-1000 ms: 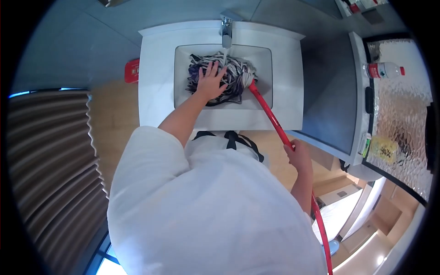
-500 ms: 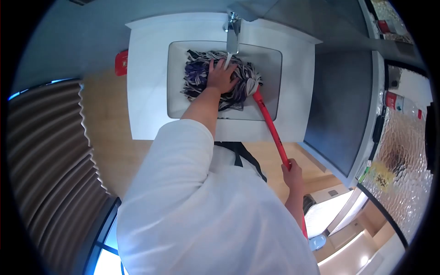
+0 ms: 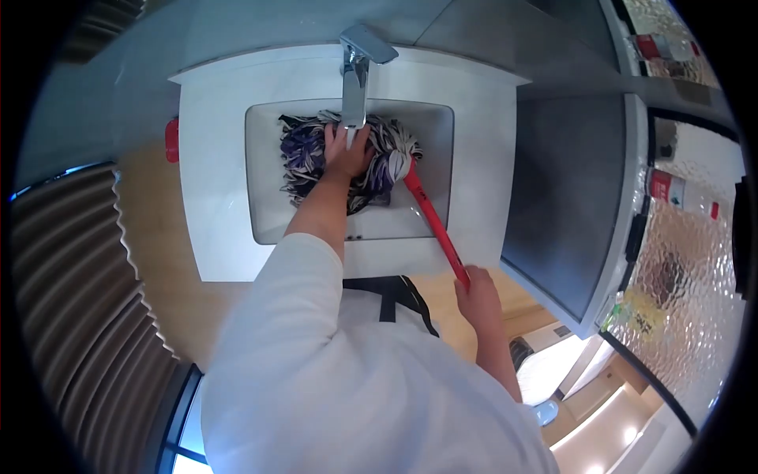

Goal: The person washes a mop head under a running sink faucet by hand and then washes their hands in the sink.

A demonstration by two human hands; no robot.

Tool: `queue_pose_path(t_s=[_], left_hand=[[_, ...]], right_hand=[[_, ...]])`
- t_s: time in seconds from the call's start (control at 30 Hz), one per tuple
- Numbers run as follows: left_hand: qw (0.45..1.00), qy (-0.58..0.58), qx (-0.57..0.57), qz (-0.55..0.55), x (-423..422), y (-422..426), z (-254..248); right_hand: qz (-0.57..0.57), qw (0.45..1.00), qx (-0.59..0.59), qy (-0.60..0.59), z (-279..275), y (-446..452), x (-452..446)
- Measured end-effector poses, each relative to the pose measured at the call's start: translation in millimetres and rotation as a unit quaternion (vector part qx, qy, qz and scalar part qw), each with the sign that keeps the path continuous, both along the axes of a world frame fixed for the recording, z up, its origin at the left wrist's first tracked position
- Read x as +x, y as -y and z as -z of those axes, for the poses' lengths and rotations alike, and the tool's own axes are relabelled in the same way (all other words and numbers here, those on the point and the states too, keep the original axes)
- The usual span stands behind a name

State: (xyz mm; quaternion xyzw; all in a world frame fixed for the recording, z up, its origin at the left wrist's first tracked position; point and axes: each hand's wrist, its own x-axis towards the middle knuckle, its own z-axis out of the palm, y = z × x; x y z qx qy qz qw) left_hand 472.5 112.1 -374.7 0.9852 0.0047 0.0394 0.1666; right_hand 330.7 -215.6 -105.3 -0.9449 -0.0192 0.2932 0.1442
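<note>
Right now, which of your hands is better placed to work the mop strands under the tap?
Probably the left hand: it rests on the mop strands beneath the tap, fingers spread, while the right hand grips the red handle outside the sink.

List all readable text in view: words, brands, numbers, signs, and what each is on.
No text is sharp enough to quote.
Red handle: small dark marking near the mop head, too small to read.
Bottle on the right: pale print on a red label, too blurred.
Yellow packet below it: dark print, too blurred.
</note>
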Motion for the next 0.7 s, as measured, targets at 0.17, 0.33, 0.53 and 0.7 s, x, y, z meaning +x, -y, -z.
queue_pose_path(t_s=[0.17,0.33,0.53,0.7], left_hand=[[0.998,0.014,-0.060,0.013,-12.4,-6.0,-25.0],[0.996,-0.074,0.001,0.043,-54.4,-36.7,-82.4],[0.999,-0.039,-0.002,-0.020,-103.9,-61.7,-91.5],[0.999,-0.027,-0.012,-0.020,-74.7,-66.6,-63.7]], right_hand=[[-0.120,0.972,0.166,0.113,16.7,-83.2,25.1],[-0.289,0.921,0.159,0.206,67.4,-166.9,62.2],[-0.343,0.898,0.053,0.270,135.8,-222.9,123.8],[-0.346,0.899,0.022,0.268,171.3,-246.2,140.1]])
